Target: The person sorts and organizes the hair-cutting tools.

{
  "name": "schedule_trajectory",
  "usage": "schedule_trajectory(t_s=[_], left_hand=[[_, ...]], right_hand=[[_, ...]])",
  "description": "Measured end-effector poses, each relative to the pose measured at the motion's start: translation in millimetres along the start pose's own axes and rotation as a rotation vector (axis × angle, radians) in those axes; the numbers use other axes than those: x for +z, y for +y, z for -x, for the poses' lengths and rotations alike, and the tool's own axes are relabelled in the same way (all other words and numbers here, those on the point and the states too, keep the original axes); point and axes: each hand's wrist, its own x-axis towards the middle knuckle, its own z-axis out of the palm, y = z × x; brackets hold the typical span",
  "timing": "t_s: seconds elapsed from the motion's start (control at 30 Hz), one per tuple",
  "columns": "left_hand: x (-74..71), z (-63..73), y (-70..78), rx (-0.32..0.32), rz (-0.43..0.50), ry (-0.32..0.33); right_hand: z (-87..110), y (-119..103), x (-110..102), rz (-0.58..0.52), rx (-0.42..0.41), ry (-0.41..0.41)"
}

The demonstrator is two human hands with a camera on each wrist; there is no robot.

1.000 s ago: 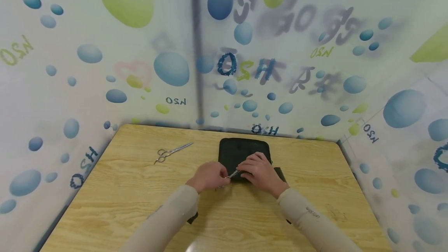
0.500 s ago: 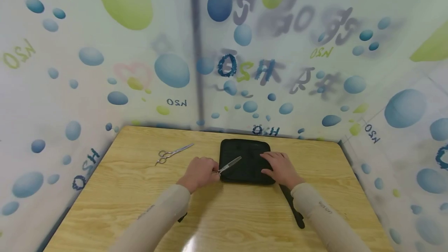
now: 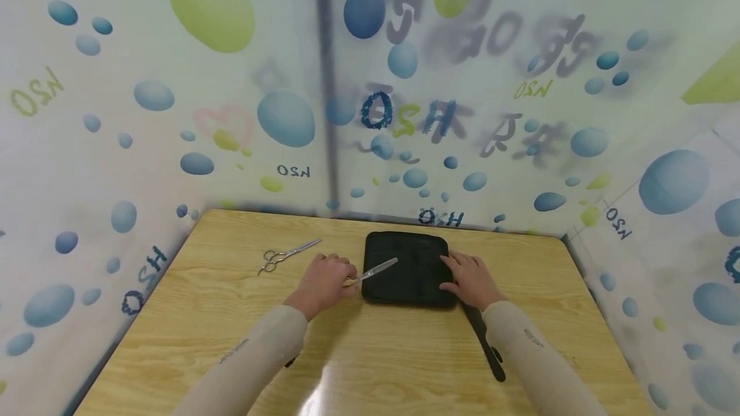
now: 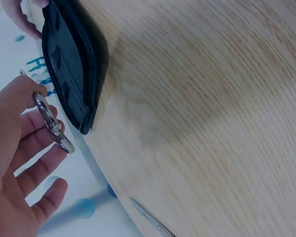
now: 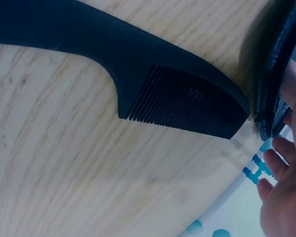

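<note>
My left hand (image 3: 326, 281) holds a pair of scissors (image 3: 378, 269) by the handle, its blades pointing right above the left part of a black case (image 3: 413, 284). In the left wrist view, the thumb and fingers pinch the shiny finger rings (image 4: 52, 123). My right hand (image 3: 473, 278) touches the right edge of the case, its fingers spread and lightly bent. Below that hand lies a black comb (image 5: 182, 98), partly hidden by the wrist in the head view. A second pair of scissors (image 3: 286, 257) lies on the table left of my left hand.
The wooden table (image 3: 231, 339) meets a wall (image 3: 491, 165) printed with blue and green drops close behind the case. The comb's handle (image 3: 491, 358) points towards the table's front, beside my right forearm.
My right hand has left the scissors and moved right to the case's edge. My left hand has drawn back left with the scissors. More of the comb and case shows.
</note>
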Motion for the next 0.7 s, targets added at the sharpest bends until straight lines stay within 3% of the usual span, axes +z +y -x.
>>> schedule_trajectory(t_s=[0.33, 0.7], left_hand=[[1.4, 3.3, -8.1, 0.025, -0.009, 0.060], [2.8, 7.3, -21.2, 0.010, -0.037, 0.061]], right_hand=[[1.9, -4, 0, -0.002, 0.040, -0.139], [2.0, -15, -6, -0.033, 0.079, -0.256]])
